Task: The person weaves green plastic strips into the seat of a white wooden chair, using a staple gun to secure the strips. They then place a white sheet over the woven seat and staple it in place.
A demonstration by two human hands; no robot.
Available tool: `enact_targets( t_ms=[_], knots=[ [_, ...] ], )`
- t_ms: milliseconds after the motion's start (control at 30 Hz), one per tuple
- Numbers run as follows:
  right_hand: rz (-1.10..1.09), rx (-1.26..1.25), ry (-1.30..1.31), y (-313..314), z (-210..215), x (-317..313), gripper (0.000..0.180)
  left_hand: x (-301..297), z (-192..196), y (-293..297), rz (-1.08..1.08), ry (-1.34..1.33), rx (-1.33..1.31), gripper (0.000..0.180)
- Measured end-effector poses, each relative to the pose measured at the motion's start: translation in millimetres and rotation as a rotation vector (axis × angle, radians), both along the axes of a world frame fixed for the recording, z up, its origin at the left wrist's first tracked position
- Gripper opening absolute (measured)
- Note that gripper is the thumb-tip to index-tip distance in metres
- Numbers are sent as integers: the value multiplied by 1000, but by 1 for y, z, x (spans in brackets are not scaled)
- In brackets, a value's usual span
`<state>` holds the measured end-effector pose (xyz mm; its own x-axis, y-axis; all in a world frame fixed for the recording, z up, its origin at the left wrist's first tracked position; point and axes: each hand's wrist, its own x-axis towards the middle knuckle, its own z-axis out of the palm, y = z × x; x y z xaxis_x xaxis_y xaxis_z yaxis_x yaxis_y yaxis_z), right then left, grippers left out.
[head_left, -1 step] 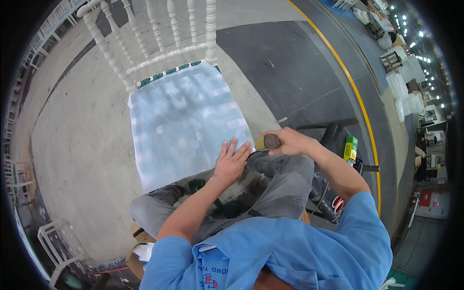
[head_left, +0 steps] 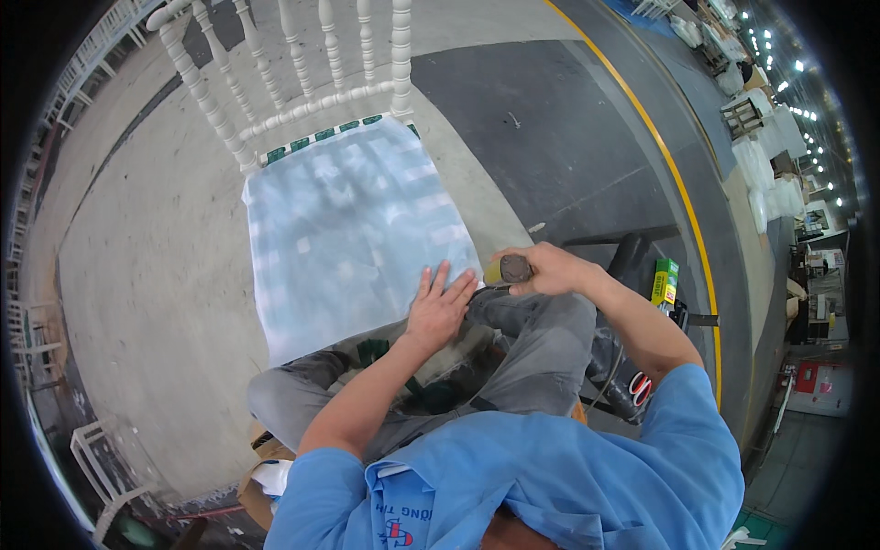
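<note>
In front of me stands a white chair (head_left: 316, 107) with a turned-spindle back. A thin pale cloth (head_left: 357, 238) is spread over its seat, with green strips (head_left: 323, 135) showing along the back edge. My left hand (head_left: 440, 307) lies flat on the cloth's near right corner, fingers spread. Beside that corner, my right hand (head_left: 550, 268) is wrapped round a tool with a yellow body and a dark rounded cap (head_left: 515, 268). Its lower end is hidden under the cap and hand.
At my right are a dark padded stand (head_left: 631, 255), a green and yellow box (head_left: 665, 280) and red-handled scissors (head_left: 641, 389). An open cardboard box (head_left: 253, 495) sits low at my left. A white frame (head_left: 96, 458) stands farther left. A yellow floor line (head_left: 662, 151) runs along the right.
</note>
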<state>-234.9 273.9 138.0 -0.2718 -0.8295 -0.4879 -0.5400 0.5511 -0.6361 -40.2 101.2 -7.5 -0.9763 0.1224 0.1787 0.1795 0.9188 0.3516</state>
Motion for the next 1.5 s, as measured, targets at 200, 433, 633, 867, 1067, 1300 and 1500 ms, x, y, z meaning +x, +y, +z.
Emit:
enact_targets(
  t_ms=[200, 433, 633, 867, 1067, 1300, 1500],
  knots=[
    [71, 56, 97, -14, -5, -2, 65, -6, 1, -5, 9, 23, 6, 57],
    [35, 8, 91, -4, -7, -11, 63, -20, 13, -5, 28, -77, 220, 50],
    [-103, -137, 10, -13, 13, -19, 66, -80, 10, -58, 154, 121, 140, 44],
    [-158, -99, 56, 0, 27, -25, 65, -79, 15, -92, 188, 94, 186, 47],
    [-228, -178, 1, 10, 22, -22, 66, -12, 20, -93, 171, 16, 54, 48],
    [-217, -191, 40, 9, 29, -18, 65, -108, 53, -118, 278, -80, -3, 40],
    [-266, -225, -1, 20, 39, -16, 67, -187, 58, -158, 69, -274, -263, 25]
  ],
)
